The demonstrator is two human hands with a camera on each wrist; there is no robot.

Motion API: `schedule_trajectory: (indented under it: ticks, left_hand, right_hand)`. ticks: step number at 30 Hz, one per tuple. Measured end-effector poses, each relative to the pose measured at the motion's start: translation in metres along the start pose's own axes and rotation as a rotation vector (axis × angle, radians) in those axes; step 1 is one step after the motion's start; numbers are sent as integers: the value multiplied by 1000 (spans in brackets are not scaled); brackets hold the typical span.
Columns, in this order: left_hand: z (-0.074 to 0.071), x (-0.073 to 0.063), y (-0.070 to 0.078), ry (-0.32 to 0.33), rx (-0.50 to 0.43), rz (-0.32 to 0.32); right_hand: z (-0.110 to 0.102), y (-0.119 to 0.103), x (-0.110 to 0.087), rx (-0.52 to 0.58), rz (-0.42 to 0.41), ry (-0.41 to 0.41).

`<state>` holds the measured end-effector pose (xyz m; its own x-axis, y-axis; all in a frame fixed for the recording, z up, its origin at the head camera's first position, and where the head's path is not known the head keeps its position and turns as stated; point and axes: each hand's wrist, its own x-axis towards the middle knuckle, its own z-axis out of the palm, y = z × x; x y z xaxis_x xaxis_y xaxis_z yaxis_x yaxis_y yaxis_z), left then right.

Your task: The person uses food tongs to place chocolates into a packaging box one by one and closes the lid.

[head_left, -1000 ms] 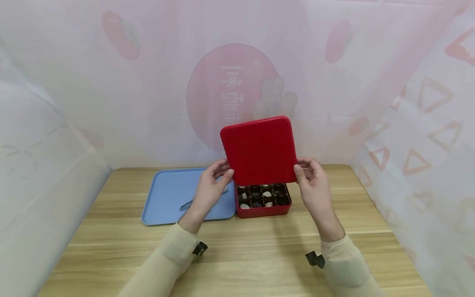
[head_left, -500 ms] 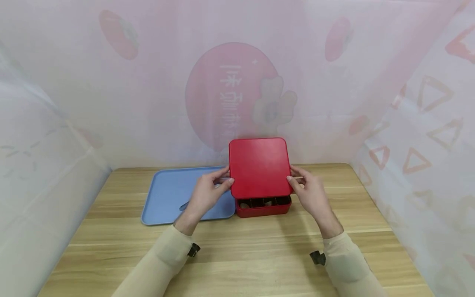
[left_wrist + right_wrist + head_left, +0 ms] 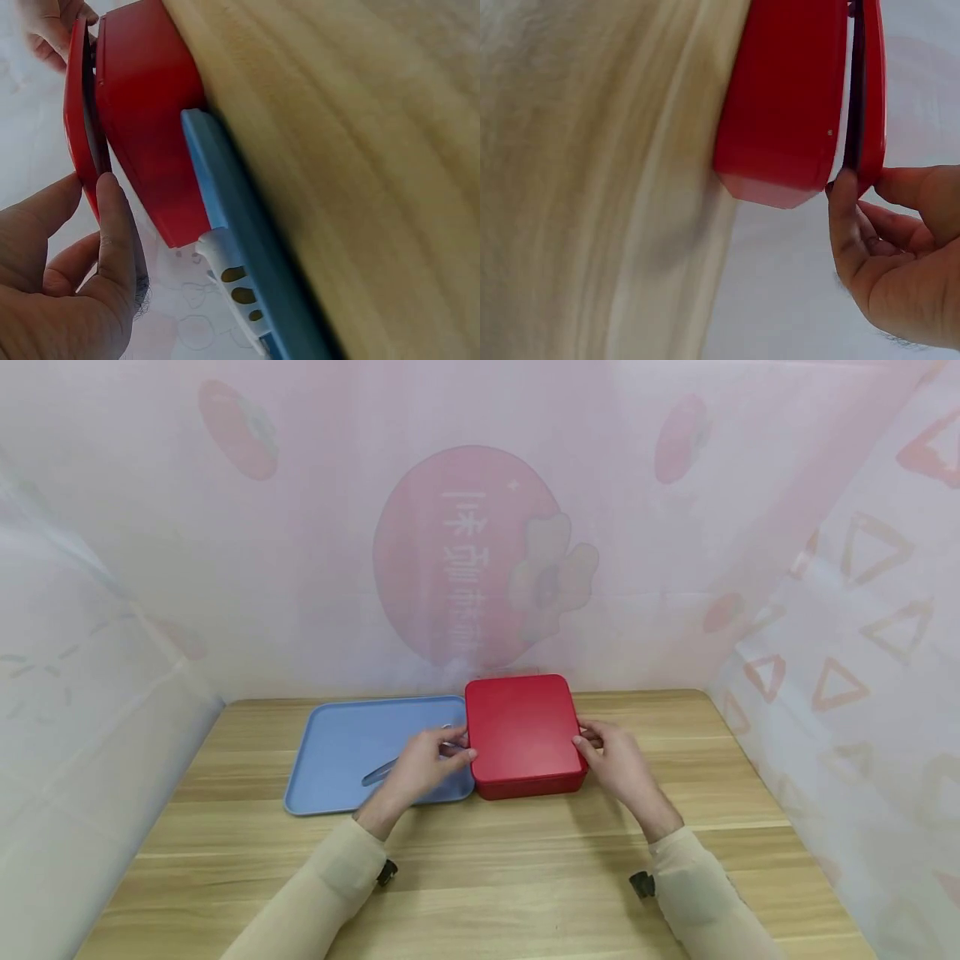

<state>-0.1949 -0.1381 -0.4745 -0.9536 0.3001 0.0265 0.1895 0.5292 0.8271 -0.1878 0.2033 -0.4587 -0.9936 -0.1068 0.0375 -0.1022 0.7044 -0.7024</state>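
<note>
A square red lid (image 3: 522, 727) lies just over the red box (image 3: 532, 787), nearly covering it in the head view. Both wrist views show a narrow gap between lid and box rim. My left hand (image 3: 427, 764) pinches the lid's left edge between thumb and fingers; the same grip shows in the left wrist view, where the lid (image 3: 84, 120) slants away from the box (image 3: 154, 97). On the opposite edge, my right hand (image 3: 618, 767) pinches the lid, with fingertips close to the box rim in the right wrist view. The box's contents are hidden.
A blue tray (image 3: 337, 756) stands against the box's left side. Tongs (image 3: 378, 772) with a white, spotted end (image 3: 238, 289) lie on it, partly behind my left hand. The wooden table (image 3: 510, 877) ends at a printed curtain (image 3: 300, 568) at the back and sides.
Both hands have brought the lid down from a raised, tilted position above the box to almost level on it. The dark compartments and pale and dark pieces inside have gone out of sight.
</note>
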Motion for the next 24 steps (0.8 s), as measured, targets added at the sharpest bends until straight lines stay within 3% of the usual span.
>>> schedule_trajectory:
  ticks: [13,16,18,23,24]
  left_hand:
    - [9,5,-1,-22,41,-55]
    - [9,7,-3,-34,50,-44]
    - [11,10,-12,-34,61,-4]
    - [13,13,-11,-40,77,-17]
    - [12,10,-3,-44,81,-48]
  right_hand:
    - [14,9,6,-6,44,-2]
    - [14,12,9,6,53,-9]
    - [15,13,11,11,56,-14]
    - [14,16,13,16,63,-21]
    - [14,16,13,16,63,-23]
